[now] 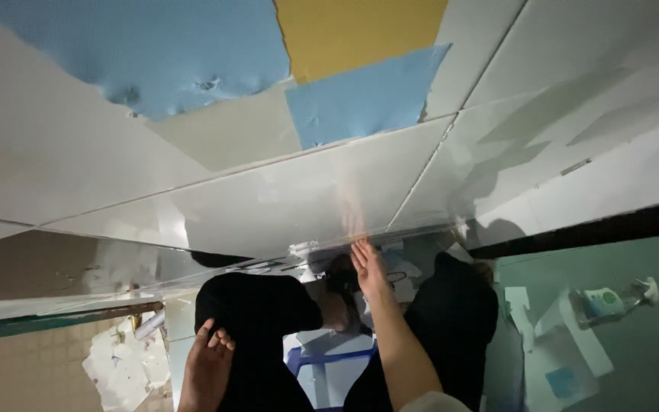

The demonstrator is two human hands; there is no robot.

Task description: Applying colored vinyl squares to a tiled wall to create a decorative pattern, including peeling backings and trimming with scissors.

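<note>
A large glossy white panel [268,206] fills the upper view, with torn blue protective film [154,53] and a yellow patch [352,30] on the boards beyond it. My right hand [368,268] reaches up from the lower right, fingers flat against the panel's near edge, holding nothing. Farther down on the left, my left hand [207,362] lies on a black-clothed knee [257,313], fingers slightly apart and empty. Reflections of the hand show faintly in the panel's surface.
Seams split the white boards [573,91] to the right. A spray bottle [612,301] and white paper scraps [558,343] lie on the green floor at right. Crumpled paper [127,366] sits on beige tiles at lower left. A blue-and-white object [329,366] is between the legs.
</note>
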